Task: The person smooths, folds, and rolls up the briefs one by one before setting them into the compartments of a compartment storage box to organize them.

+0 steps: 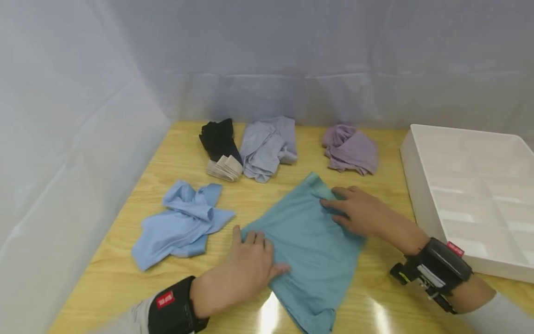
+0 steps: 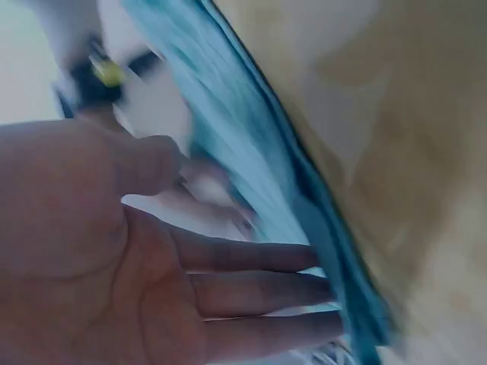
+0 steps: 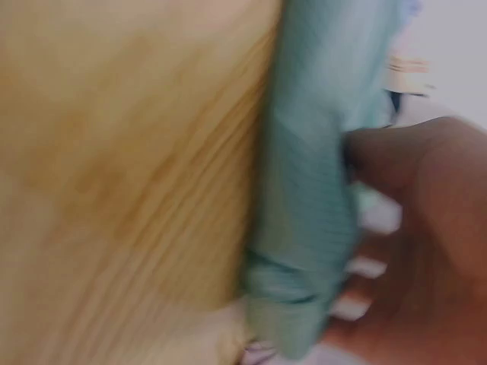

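A teal cloth (image 1: pixel 310 246) lies spread on the wooden table, its folded edge at the top and a few wrinkles across it. My left hand (image 1: pixel 246 264) touches its left edge; the left wrist view shows the fingers (image 2: pixel 259 293) straight against the cloth (image 2: pixel 266 160). On the upper right part of the cloth rests my right hand (image 1: pixel 354 211), fingers spread. In the right wrist view its thumb (image 3: pixel 388 160) and fingertips meet the cloth (image 3: pixel 308 190), without curling round it. That view is blurred.
Left of the teal cloth lies a crumpled light blue cloth (image 1: pixel 183 225). Along the back are a black bundle with a beige band (image 1: pixel 221 144), a grey-blue cloth (image 1: pixel 269 146) and a mauve cloth (image 1: pixel 350 148). A white compartment box (image 1: pixel 425 185) stands at the right.
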`<state>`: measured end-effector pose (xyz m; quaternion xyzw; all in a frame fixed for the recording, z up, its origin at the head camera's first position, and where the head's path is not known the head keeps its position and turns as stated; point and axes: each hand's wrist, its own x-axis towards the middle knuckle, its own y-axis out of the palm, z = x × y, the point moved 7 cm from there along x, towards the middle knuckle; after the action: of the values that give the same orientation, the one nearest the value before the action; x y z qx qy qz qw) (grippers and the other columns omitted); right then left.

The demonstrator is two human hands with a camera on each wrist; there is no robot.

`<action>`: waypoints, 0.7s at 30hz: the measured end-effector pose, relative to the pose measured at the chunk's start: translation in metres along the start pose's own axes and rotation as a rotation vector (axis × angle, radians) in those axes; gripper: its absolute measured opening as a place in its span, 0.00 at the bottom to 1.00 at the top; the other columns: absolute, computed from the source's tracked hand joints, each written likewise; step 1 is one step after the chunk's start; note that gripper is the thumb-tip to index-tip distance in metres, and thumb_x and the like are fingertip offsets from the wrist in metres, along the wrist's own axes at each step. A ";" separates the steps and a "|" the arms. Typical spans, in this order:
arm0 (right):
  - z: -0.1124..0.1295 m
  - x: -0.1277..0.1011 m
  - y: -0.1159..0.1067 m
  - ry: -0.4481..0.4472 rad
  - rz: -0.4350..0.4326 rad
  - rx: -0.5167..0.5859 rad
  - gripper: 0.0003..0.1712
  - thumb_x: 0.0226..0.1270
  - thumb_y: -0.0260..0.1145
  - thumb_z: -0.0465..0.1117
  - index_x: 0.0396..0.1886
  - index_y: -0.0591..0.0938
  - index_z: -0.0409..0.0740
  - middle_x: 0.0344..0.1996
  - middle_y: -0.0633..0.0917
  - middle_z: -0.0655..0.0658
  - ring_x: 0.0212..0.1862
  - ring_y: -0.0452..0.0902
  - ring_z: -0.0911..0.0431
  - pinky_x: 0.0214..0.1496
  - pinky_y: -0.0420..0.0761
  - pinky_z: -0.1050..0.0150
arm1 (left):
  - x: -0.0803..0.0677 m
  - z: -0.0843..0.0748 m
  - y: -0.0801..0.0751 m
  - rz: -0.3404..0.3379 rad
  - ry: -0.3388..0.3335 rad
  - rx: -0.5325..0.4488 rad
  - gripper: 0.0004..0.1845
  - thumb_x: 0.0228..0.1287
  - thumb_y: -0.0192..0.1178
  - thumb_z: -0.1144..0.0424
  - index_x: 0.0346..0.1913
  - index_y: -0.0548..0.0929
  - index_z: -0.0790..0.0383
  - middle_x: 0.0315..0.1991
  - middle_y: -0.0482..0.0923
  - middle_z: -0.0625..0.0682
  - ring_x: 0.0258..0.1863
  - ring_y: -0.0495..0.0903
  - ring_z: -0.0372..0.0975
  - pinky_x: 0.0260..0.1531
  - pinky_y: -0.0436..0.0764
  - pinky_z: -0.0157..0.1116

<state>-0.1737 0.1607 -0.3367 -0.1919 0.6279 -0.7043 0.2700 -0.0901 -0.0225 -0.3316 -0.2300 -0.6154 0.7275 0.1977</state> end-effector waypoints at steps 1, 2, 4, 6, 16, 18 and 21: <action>-0.002 -0.008 0.000 0.044 0.019 0.011 0.24 0.66 0.65 0.43 0.62 0.78 0.46 0.62 0.70 0.27 0.58 0.69 0.30 0.56 0.71 0.38 | 0.006 0.005 -0.001 -0.009 -0.019 0.013 0.32 0.69 0.51 0.41 0.49 0.80 0.71 0.50 0.78 0.63 0.54 0.75 0.55 0.53 0.71 0.59; -0.003 -0.016 0.000 0.077 0.028 0.021 0.23 0.67 0.65 0.44 0.61 0.79 0.45 0.63 0.69 0.26 0.58 0.69 0.29 0.55 0.71 0.36 | 0.013 0.009 0.000 0.002 -0.034 0.030 0.30 0.69 0.52 0.44 0.51 0.80 0.71 0.52 0.78 0.63 0.57 0.74 0.55 0.53 0.71 0.59; -0.001 -0.031 0.000 0.140 0.045 0.039 0.23 0.66 0.65 0.46 0.59 0.80 0.42 0.65 0.66 0.26 0.59 0.66 0.27 0.55 0.69 0.34 | 0.028 0.017 0.002 0.006 -0.043 0.056 0.27 0.70 0.54 0.49 0.56 0.78 0.71 0.58 0.75 0.61 0.61 0.70 0.56 0.53 0.70 0.59; 0.001 -0.043 0.004 0.178 0.045 0.032 0.25 0.66 0.65 0.49 0.57 0.80 0.39 0.68 0.62 0.27 0.62 0.63 0.27 0.55 0.67 0.32 | 0.045 0.023 0.007 0.050 -0.043 0.050 0.25 0.72 0.52 0.54 0.61 0.75 0.70 0.62 0.71 0.60 0.66 0.64 0.58 0.55 0.68 0.60; 0.000 -0.058 0.013 0.232 -0.061 0.090 0.23 0.65 0.61 0.59 0.39 0.76 0.42 0.66 0.64 0.27 0.68 0.53 0.28 0.60 0.59 0.29 | 0.053 -0.005 0.005 0.058 0.130 0.049 0.27 0.74 0.48 0.54 0.70 0.65 0.61 0.74 0.55 0.58 0.74 0.47 0.54 0.64 0.60 0.57; -0.004 -0.058 0.009 0.208 -0.160 0.083 0.19 0.65 0.63 0.57 0.32 0.74 0.46 0.65 0.65 0.27 0.67 0.55 0.28 0.59 0.61 0.30 | 0.036 -0.023 0.009 0.135 0.202 -0.080 0.31 0.74 0.46 0.48 0.73 0.60 0.59 0.76 0.48 0.56 0.75 0.41 0.52 0.67 0.55 0.56; -0.014 -0.059 0.007 0.203 -0.220 0.107 0.15 0.67 0.62 0.55 0.32 0.73 0.49 0.67 0.63 0.28 0.68 0.53 0.28 0.59 0.60 0.29 | 0.012 -0.035 0.019 0.257 0.233 -0.249 0.38 0.72 0.43 0.39 0.76 0.52 0.56 0.77 0.41 0.53 0.75 0.37 0.50 0.68 0.50 0.56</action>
<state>-0.1355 0.2081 -0.3418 -0.1727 0.5887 -0.7778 0.1364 -0.0796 0.0090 -0.3562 -0.4118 -0.6391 0.6336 0.1434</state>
